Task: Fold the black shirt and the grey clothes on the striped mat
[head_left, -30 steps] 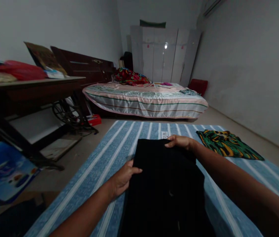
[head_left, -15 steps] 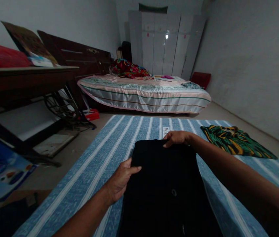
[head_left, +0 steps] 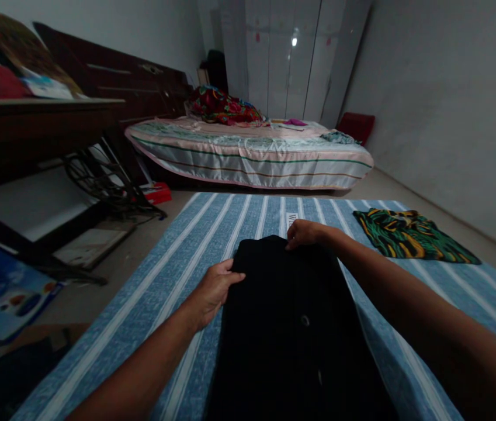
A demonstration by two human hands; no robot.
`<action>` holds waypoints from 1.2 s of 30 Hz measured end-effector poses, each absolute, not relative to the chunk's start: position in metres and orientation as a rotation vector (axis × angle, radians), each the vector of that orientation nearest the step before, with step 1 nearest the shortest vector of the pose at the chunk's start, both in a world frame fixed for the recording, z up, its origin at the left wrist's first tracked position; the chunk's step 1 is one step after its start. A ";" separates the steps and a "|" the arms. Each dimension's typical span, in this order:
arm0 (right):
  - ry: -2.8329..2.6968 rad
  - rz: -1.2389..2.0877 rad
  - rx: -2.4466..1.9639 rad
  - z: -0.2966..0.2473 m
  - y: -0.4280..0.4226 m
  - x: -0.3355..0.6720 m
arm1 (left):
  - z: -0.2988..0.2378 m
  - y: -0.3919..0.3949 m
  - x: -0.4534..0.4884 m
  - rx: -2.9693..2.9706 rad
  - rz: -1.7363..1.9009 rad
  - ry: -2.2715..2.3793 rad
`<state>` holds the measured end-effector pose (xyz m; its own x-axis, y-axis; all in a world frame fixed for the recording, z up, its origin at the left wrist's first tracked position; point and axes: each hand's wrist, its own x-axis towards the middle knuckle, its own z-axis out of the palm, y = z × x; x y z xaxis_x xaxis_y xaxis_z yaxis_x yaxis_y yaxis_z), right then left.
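A black garment (head_left: 274,327) with a couple of shiny buttons or eyelets lies lengthwise before me on the blue-and-white striped sheet (head_left: 177,292). My left hand (head_left: 215,289) grips its left edge near the far end, thumb on top and the other fingers partly hidden beneath. At the far edge my right hand (head_left: 302,234) pinches the cloth, which peaks slightly just left of the fingers. The garment's near end runs out of view. To the right lies a folded green, black and yellow patterned cloth (head_left: 414,234).
Beyond the sheet stands a bed (head_left: 248,155) with a red floral blanket (head_left: 225,107). A dark sewing-machine table (head_left: 41,126) is on the left, with a blue printed bag or box (head_left: 2,298) below. Wardrobes (head_left: 283,64) line the back; a red object (head_left: 356,127) sits by the right wall.
My right hand has shifted slightly left along the far edge, and the cloth there now rises into a small peak. My left hand keeps its grip. The camera view has tilted down a little.
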<state>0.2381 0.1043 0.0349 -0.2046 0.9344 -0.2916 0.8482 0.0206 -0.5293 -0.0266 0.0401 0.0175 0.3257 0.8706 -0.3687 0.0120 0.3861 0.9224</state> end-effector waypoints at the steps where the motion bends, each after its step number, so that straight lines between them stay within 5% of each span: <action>1: -2.120 0.887 -1.880 0.032 0.103 0.238 | 0.016 0.043 -0.027 1.044 0.720 1.139; 12: -1.447 0.511 -1.782 0.026 0.035 0.291 | 0.018 0.041 -0.031 1.433 0.902 1.434; 21: -1.058 0.706 -1.814 -0.005 -0.051 0.304 | 0.019 0.031 -0.023 1.499 0.804 1.479; 36: -0.831 0.962 -1.735 0.002 -0.013 0.279 | 0.025 0.022 -0.014 1.257 0.837 1.346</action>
